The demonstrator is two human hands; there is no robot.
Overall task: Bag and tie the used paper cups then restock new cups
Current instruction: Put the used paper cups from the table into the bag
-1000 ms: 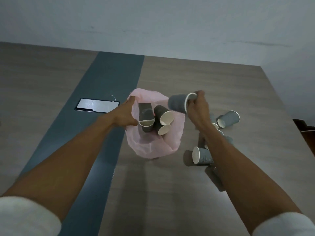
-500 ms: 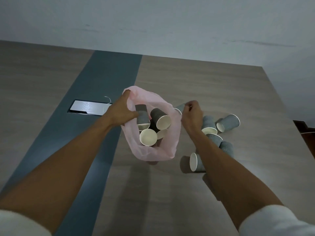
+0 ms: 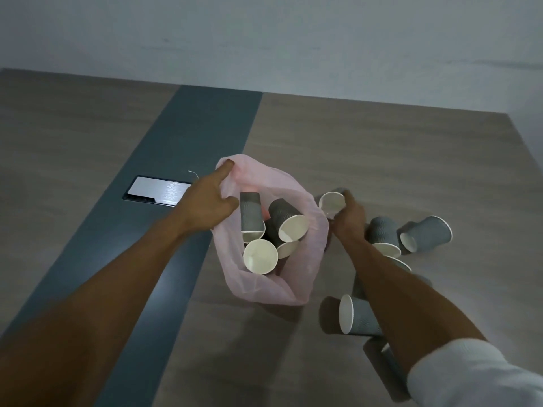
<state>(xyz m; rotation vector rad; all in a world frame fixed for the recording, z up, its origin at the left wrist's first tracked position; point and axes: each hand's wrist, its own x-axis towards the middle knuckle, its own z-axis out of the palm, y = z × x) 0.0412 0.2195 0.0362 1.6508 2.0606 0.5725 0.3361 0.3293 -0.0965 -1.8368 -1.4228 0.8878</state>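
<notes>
The left hand (image 3: 205,205) is pinching the far left rim of the pink bag (image 3: 296,286), fingers closed on the plastic and lifting it so the mouth is gaping upward. Several used cups (image 3: 261,255) are lying jumbled inside, white interiors showing. The right hand (image 3: 349,214) is closed around another grey cup (image 3: 332,202), holding it just right of the bag's rim with its open end tilted toward the viewer. More loose cups (image 3: 426,235) are scattered on the surface (image 3: 382,160) to the right, some tipped on their sides, one near cup (image 3: 357,315) lying close to the right forearm. A metal plate (image 3: 158,190) is set in the dark stripe on the left. To do this step well, the held cup probably needs carrying over the rim and releasing low, so it is not bouncing out. The left hand is best keeping the rim taut and high, since the thin plastic looks likely to fold inward. Nesting cups would likely be saving room for tying later.
</notes>
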